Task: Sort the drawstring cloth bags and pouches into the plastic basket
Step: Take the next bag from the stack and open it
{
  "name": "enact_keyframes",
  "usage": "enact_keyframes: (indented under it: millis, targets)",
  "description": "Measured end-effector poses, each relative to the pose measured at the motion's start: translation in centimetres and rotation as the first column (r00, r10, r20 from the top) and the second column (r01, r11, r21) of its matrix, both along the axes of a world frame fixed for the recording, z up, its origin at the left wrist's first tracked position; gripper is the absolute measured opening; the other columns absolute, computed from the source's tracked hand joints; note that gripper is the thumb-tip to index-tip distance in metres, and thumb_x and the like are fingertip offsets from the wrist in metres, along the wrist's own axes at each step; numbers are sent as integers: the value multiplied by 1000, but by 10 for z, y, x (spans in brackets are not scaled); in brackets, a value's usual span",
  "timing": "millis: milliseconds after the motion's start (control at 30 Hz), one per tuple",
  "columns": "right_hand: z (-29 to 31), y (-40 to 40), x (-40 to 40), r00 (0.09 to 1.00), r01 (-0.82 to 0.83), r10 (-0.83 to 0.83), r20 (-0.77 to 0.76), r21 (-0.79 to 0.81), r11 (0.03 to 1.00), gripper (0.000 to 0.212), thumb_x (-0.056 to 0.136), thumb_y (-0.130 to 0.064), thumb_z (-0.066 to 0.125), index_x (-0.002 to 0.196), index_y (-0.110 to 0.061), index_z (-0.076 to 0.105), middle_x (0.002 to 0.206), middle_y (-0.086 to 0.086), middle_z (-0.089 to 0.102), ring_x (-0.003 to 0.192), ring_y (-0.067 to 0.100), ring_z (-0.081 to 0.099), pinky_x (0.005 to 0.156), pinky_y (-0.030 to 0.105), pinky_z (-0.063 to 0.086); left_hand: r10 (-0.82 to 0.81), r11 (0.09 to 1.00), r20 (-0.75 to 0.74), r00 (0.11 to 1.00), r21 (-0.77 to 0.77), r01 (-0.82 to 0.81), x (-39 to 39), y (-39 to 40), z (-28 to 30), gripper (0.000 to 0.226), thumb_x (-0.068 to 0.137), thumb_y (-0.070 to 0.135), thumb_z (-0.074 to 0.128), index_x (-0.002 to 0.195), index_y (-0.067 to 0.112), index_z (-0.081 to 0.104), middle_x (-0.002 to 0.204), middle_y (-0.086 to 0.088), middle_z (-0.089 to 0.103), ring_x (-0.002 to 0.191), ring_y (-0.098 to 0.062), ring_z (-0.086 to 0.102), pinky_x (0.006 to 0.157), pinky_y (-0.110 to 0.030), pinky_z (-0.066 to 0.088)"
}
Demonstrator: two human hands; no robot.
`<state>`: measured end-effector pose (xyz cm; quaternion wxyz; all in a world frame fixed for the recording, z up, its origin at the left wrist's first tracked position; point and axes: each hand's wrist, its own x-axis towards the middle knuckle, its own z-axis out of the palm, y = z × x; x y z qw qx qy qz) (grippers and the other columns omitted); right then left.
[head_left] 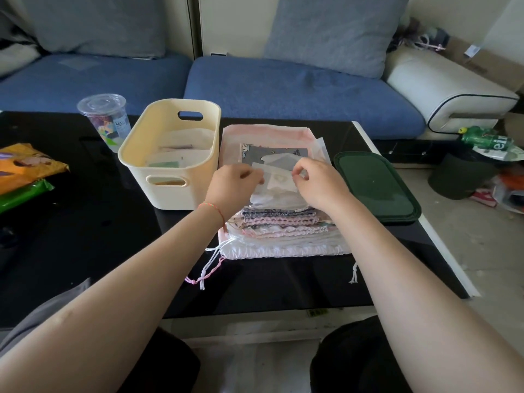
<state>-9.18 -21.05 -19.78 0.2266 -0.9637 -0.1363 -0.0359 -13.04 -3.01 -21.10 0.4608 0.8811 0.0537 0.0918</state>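
Seen from above: left hand [236, 182] and right hand [314, 180], fingers curled, pinching the side edges of a small sheer white pouch [279, 180]. Lying atop a stack of drawstring bags [283, 222] on the black bench [85, 236], just right of the cream plastic basket [141, 154]. Dark green lid [374, 185] beside the stack.

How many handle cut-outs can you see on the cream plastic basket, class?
2: one handle cut-out in the far end wall of the basket, one in the near end wall. None show on the long sides.
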Motion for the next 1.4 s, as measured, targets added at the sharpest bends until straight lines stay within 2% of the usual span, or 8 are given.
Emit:
enact_keyframes:
  millis: [167,433,500,567,667,900,1200,1400]
  targets:
    - [14,21,-8,931,-43,176,-319,382,923,28,91,-21,63,119,-26,64,96,-7,55,78,9,53,59,20,38,-149,859,9,989,-494,134,-6,-11,27,23,90,18,58,78,8,74,68,-5,61,53,-18,48,47,-25,34]
    - [10,35,-19,828,21,316,-462,590,807,13,92,-23,65,89,-11,69,62,-1,47,49,10,36,44,23,28,-119,869,104,987,-471,154,-7,-12,29,19,96,13,55,91,-2,66,72,-1,62,57,0,54,55,-9,43]
    - [12,32,-17,805,77,334,-491,643,762,20,95,-28,63,93,-8,69,61,-1,49,43,9,32,42,22,24,-109,827,22,994,-553,103,-3,-10,21,27,98,29,51,100,2,55,80,-6,61,61,-8,58,58,-16,47]
    - [12,27,-12,813,124,317,-488,678,725,19,96,-26,61,94,-8,68,61,1,53,41,9,31,40,22,20,-168,841,-73,983,-531,104,2,-9,10,51,94,52,44,110,4,53,93,-12,69,84,-24,68,85,-33,53]
    - [12,19,-4,841,213,243,-484,708,673,14,95,-20,58,89,-10,67,56,-2,48,41,9,30,40,22,16,-255,863,-162,953,-483,149,1,-10,3,67,87,60,33,123,7,52,89,-15,74,94,-34,67,101,-51,41]
    - [9,-1,9,874,440,-1,-486,790,426,14,95,-15,56,89,-9,67,64,3,49,45,11,32,38,22,18,-292,945,-162,943,-203,258,-1,-7,-6,27,87,18,67,113,18,64,90,1,75,87,-10,66,78,-20,50]
    - [14,-1,2,926,334,17,-378,835,437,14,94,-17,63,87,-15,74,70,4,56,48,11,35,42,22,19,-265,963,-82,961,22,267,2,-12,-18,10,79,23,79,87,19,75,75,13,67,66,6,58,66,-4,42]
    - [14,1,2,951,214,-78,-298,459,862,34,85,-37,72,95,-8,59,80,0,57,64,13,50,64,28,43,-109,993,-58,992,-42,107,3,-10,-20,11,86,25,71,82,16,75,74,12,68,60,5,56,59,-9,40]
